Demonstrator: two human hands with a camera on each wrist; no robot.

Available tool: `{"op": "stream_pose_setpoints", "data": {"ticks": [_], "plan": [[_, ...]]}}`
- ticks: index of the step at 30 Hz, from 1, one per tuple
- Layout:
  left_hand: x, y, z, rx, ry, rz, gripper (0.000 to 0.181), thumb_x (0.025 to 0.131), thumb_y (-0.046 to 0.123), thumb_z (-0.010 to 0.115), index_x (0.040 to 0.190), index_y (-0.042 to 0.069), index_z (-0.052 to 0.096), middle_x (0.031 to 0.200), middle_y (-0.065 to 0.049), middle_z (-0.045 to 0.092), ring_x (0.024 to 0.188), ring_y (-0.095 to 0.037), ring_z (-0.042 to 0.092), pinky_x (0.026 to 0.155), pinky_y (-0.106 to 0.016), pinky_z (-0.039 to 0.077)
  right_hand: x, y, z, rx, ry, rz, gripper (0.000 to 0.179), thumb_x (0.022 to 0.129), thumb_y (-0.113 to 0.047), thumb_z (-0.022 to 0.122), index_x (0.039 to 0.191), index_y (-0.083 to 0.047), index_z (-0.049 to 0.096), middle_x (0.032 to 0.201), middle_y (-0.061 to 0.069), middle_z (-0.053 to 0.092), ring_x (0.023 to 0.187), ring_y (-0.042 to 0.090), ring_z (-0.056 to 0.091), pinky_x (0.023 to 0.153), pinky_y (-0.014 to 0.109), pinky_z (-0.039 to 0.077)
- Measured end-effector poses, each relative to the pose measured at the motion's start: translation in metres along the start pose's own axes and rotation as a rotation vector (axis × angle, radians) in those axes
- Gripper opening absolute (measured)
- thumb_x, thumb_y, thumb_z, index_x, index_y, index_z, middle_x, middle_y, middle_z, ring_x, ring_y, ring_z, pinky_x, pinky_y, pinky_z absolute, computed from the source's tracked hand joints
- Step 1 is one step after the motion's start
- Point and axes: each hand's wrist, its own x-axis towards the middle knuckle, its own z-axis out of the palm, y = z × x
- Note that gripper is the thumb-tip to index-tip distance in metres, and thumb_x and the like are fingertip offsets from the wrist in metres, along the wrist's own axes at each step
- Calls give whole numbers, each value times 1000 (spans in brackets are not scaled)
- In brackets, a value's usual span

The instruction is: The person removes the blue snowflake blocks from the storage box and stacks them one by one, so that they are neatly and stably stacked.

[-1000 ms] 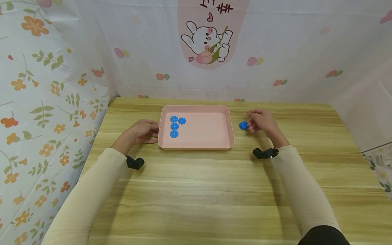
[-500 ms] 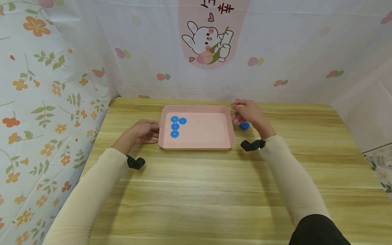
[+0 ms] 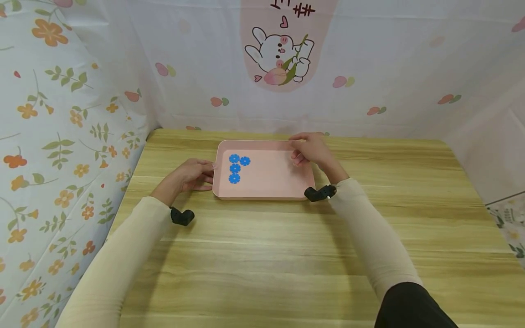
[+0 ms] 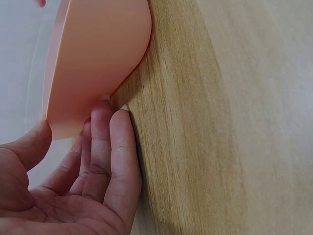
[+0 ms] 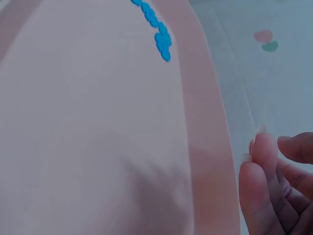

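My left hand (image 3: 194,175) holds the left end of a shallow pink tray (image 3: 266,198). In the left wrist view its thumb (image 4: 38,142) is at the rim and its fingertips meet the lower wall. Several flat blue notched discs (image 3: 234,168), like snowflake building pieces, lie in the tray's left part: a short column with one beside its top. Over the tray's back right corner is my right hand (image 3: 311,149), fingers curled and thumb close to them. No blue shows at its fingertips, and I cannot tell whether it holds a disc.
The tray stands on a wood-grain table (image 3: 262,255) near its back edge. Behind hangs a white curtain (image 3: 184,68) with a rabbit print, and a flowered cloth (image 3: 74,159) covers the left side. Each wrist wears a small black camera (image 3: 182,217).
My right hand has moved left from beside the small blue pile to over the tray's right end. The pile right of the tray is now hidden behind my right hand and arm. The left hand stays put.
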Motion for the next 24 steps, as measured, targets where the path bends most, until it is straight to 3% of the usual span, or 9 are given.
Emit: {"op": "stream_pose_setpoints", "data": {"ticks": [3, 7, 15, 24], "plan": [[0, 0, 0, 1, 2, 0, 45, 105, 29, 44, 143, 5, 44, 112, -12, 56, 87, -16, 64, 84, -38, 57, 3, -3, 8, 21, -24, 5, 39, 101, -24, 53, 135, -6, 55, 66, 7, 64, 50, 14, 62, 67, 46, 59], [-1, 0, 0, 2, 8, -3, 45, 105, 29, 44, 143, 6, 44, 113, -12, 55, 87, -17, 63, 84, -37, 57, 6, -7, 19, 32, -64, 1, 37, 100, -22, 53, 133, -7, 57, 67, 8, 63, 52, 15, 62, 62, 40, 59], [-2, 1, 2, 4, 12, -13, 46, 105, 30, 44, 144, 6, 43, 116, -13, 55, 89, -18, 62, 85, -38, 57, 13, -12, 43, -28, -112, 35, 37, 99, -26, 55, 134, -13, 58, 70, 9, 64, 56, 18, 65, 64, 37, 59], [-2, 2, 2, 9, 18, -18, 46, 104, 30, 45, 144, 7, 44, 118, -13, 54, 91, -18, 62, 87, -38, 56, 17, -13, 62, -55, -183, -10, 42, 99, -28, 55, 139, -13, 54, 75, 12, 64, 63, 22, 66, 65, 34, 59]]}}
